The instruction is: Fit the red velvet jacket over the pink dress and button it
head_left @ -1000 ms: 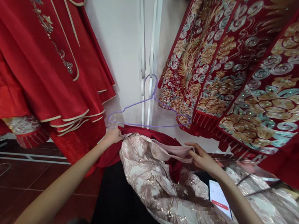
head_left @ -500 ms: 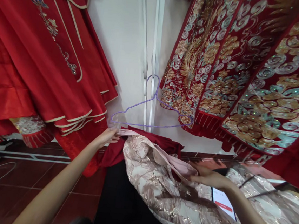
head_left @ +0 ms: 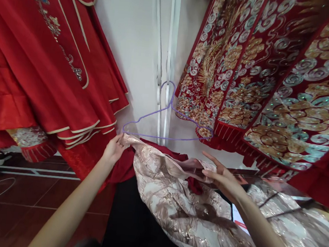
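Note:
A pink-and-gold brocade garment (head_left: 179, 206) with a dark red lining (head_left: 125, 166) lies across my lap and spreads to the right. My left hand (head_left: 114, 149) is closed on the garment's upper left corner, just below the left end of a purple wire hanger (head_left: 167, 120) that hangs against the white wall. My right hand (head_left: 220, 175) pinches the garment's upper edge between thumb and fingers, with the other fingers stretched out. The hanger is bare, and its bottom bar runs just above the raised fabric.
Plain red robes with cream piping (head_left: 50, 69) hang at the left. A heavily embroidered red garment (head_left: 273, 79) hangs at the right. A phone with a lit screen (head_left: 238, 220) lies by my right forearm. White rails (head_left: 166, 42) run down the wall; the floor is dark red tile (head_left: 14, 202).
My left hand has lifted the garment's corner closer to the hanger's left end. My right hand has come up from low on the fabric and now holds its upper edge higher.

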A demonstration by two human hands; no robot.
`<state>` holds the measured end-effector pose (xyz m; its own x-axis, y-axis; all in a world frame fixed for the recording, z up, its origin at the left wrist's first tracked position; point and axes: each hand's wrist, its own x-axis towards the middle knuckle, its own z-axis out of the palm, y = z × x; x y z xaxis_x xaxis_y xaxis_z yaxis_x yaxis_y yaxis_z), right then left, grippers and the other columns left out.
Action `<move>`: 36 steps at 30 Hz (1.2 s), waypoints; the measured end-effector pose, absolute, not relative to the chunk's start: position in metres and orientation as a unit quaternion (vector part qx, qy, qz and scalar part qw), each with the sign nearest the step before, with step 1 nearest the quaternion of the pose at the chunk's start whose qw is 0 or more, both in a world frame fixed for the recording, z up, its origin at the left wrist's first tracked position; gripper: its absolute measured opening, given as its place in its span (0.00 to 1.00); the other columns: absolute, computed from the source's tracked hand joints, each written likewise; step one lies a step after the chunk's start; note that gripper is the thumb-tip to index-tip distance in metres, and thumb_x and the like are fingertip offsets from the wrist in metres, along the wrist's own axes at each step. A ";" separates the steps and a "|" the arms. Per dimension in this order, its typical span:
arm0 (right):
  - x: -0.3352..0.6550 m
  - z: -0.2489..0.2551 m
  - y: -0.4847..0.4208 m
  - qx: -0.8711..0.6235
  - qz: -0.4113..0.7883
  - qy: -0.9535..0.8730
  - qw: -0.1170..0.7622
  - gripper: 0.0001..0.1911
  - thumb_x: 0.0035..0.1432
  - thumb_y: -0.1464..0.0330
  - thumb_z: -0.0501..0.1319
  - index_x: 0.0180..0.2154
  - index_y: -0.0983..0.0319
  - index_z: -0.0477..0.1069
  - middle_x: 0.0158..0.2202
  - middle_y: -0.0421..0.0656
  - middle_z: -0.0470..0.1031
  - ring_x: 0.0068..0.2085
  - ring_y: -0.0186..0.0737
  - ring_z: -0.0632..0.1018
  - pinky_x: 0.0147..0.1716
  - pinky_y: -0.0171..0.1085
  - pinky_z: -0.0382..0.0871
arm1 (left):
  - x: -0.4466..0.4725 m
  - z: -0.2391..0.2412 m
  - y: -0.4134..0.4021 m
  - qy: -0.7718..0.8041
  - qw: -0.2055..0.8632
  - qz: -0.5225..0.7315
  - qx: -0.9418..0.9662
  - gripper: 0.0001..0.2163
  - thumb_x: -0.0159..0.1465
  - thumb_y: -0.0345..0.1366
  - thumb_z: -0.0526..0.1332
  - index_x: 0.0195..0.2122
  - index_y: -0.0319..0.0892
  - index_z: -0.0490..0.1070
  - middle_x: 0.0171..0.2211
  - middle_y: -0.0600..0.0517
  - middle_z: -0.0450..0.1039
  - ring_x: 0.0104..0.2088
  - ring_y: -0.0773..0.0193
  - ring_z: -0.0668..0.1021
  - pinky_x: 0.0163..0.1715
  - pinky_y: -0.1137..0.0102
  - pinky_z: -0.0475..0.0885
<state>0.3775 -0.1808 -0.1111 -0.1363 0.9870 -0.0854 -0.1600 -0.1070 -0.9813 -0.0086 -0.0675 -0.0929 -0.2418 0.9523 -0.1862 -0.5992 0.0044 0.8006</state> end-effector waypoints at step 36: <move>0.356 -0.113 -0.179 -0.449 0.487 -0.610 0.435 0.26 0.57 0.56 0.60 0.56 0.53 0.64 0.50 0.43 0.74 0.50 0.46 0.74 0.52 0.44 0.67 | 0.001 -0.116 -0.091 0.242 0.568 0.744 0.255 0.16 0.65 0.33 0.51 0.50 0.42 0.71 0.45 0.49 0.77 0.49 0.62 0.76 0.50 0.68 0.70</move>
